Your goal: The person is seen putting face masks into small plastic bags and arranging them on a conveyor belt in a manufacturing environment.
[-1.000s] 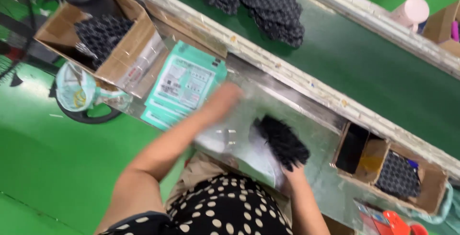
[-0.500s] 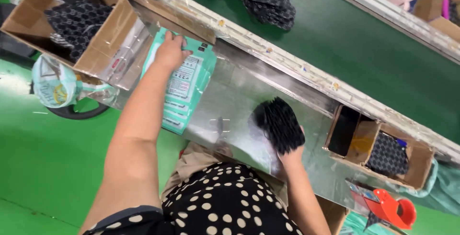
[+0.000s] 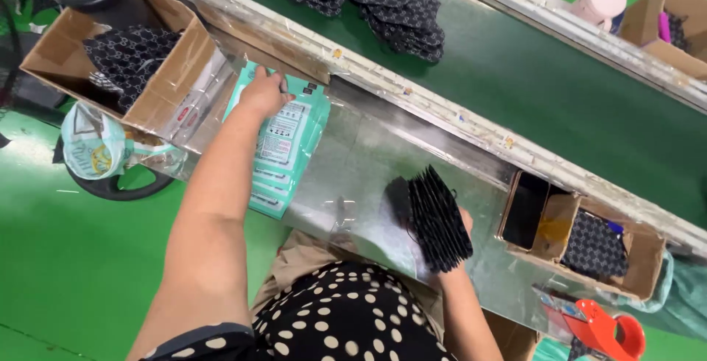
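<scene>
Black stack (image 3: 439, 221): thin patterned pieces, fanned edge-on, clasped by right hand (image 3: 461, 223).
Left hand (image 3: 265, 92): fingers pressed on teal packets (image 3: 283, 147).

Bright even overhead light, glare on metal worktop (image 3: 383, 155), slight blur.

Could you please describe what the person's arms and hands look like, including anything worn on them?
Both arms are bare from the upper arm down; the left hand and right hand wear no gloves, and no rings or watch are visible. A short black sleeve with cream polka dots covers the left shoulder.
</scene>
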